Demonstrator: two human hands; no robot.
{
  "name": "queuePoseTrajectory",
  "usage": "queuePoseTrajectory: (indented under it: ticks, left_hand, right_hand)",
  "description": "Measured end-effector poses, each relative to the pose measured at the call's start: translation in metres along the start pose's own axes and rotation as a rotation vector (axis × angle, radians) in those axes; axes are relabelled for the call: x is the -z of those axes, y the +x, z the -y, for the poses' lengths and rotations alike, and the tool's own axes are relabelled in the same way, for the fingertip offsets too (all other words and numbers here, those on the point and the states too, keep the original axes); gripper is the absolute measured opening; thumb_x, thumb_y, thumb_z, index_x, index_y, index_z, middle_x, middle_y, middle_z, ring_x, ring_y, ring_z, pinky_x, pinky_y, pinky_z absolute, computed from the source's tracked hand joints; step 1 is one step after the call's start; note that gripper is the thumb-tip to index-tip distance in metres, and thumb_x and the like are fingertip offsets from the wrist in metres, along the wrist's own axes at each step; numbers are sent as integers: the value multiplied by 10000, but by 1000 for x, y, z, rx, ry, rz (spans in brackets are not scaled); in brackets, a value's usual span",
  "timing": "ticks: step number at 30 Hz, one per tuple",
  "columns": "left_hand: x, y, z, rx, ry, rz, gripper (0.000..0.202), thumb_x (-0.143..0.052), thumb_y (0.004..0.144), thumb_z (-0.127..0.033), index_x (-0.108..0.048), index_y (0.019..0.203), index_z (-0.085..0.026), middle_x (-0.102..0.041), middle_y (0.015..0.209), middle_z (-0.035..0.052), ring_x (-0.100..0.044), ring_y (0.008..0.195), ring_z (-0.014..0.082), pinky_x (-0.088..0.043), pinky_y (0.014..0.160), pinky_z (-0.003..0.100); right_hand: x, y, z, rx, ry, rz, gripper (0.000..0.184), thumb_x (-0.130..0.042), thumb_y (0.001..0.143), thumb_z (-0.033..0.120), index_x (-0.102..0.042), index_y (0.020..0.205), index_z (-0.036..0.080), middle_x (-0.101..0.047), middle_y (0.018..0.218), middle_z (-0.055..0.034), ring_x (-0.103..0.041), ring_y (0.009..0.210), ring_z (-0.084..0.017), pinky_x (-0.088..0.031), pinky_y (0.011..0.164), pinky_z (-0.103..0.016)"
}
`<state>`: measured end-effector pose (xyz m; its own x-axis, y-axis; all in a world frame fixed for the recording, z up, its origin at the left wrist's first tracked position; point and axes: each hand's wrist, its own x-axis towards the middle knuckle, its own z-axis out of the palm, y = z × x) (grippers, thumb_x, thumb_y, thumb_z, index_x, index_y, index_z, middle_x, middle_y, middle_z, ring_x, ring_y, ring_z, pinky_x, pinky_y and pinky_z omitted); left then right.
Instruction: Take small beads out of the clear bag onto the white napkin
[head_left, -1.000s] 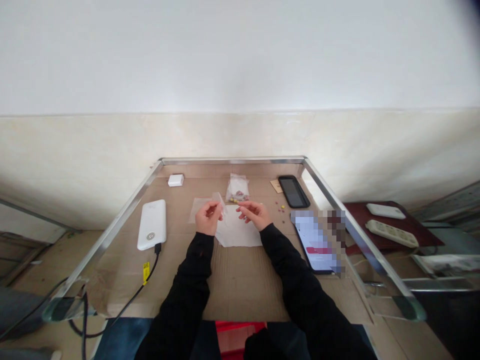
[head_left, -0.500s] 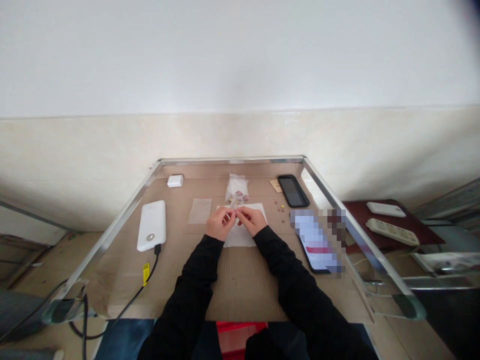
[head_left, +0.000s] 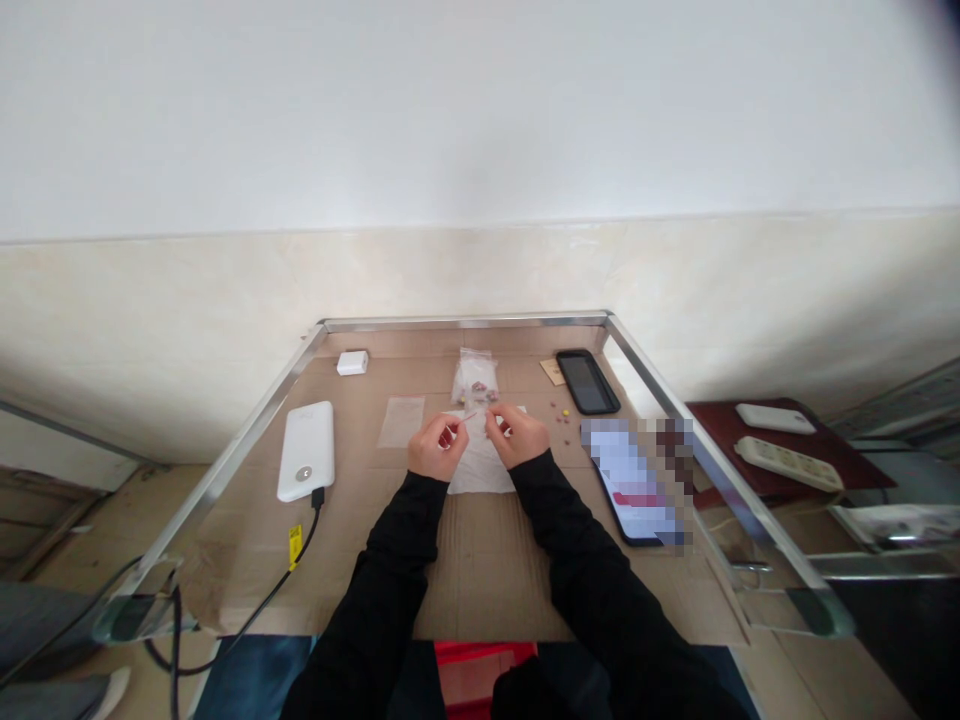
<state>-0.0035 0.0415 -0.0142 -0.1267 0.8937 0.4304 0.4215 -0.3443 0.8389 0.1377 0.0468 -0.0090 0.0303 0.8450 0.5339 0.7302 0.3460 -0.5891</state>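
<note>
My left hand [head_left: 435, 447] and my right hand [head_left: 517, 435] are raised close together over a white sheet of paper [head_left: 480, 468] on the cardboard-covered table [head_left: 480, 560]. Both are pinched shut. A thin pale thread or strip [head_left: 466, 419] sticks out of my left fingers toward the right hand; what the right fingers hold is too small to name. Just beyond the hands lies a clear plastic bag of small coloured beads [head_left: 475, 377]. A flat empty clear bag [head_left: 401, 421] lies to the left of my left hand.
A white power bank [head_left: 306, 463] with a black cable [head_left: 277, 580] lies left, a small white charger [head_left: 352, 362] at the back. A black phone [head_left: 587, 381] and a lit phone [head_left: 630, 480] lie right, with loose beads [head_left: 561, 414] between. A metal rim [head_left: 465, 322] edges the table.
One second ago my left hand held up the clear bag; it now lies flat at the left. My hands came together over the paper, then drew slightly apart with the thread between them.
</note>
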Motion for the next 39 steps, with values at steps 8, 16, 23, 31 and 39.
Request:
queuePoseTrajectory:
  ticks: [8,16,23,31,39]
  left_hand:
    - [-5,9,15,291,-239,-9,327,-605,658,-374,-577,938,-206,-589,933,54,-517,633,100,-343,413,145]
    - [-7,14,24,486,-460,144,414,-633,588,-487,-597,792,-129,-641,706,65,-545,511,96,-380,397,166]
    - [-5,15,22,494,-425,68,370,-652,572,-462,-584,704,-123,-638,637,49,-525,444,78,-361,382,163]
    - [-4,14,21,467,-369,71,339,-638,602,-437,-610,727,-124,-640,641,51,-528,464,82,-374,405,170]
    - [-3,15,23,461,-336,82,358,-614,625,-444,-601,762,-113,-633,644,48,-515,469,72,-374,407,159]
  right_hand:
    - [5,5,-5,-169,554,128,274,-454,771,418,-595,815,187,-631,702,-29,-543,473,-101,-417,459,-224]
    - [-5,11,-16,-416,824,167,348,-503,699,502,-506,797,168,-633,672,-25,-518,385,-75,-340,343,-179]
    - [-6,12,-20,-454,789,59,340,-545,665,481,-482,802,176,-611,673,-6,-510,397,-70,-314,323,-162]
    - [-10,10,-23,-427,651,128,316,-577,652,455,-593,711,145,-541,570,-10,-515,485,-97,-360,354,-174]
    - [-7,15,-20,-518,834,155,341,-594,604,473,-602,659,137,-498,533,17,-451,454,-65,-353,331,-150]
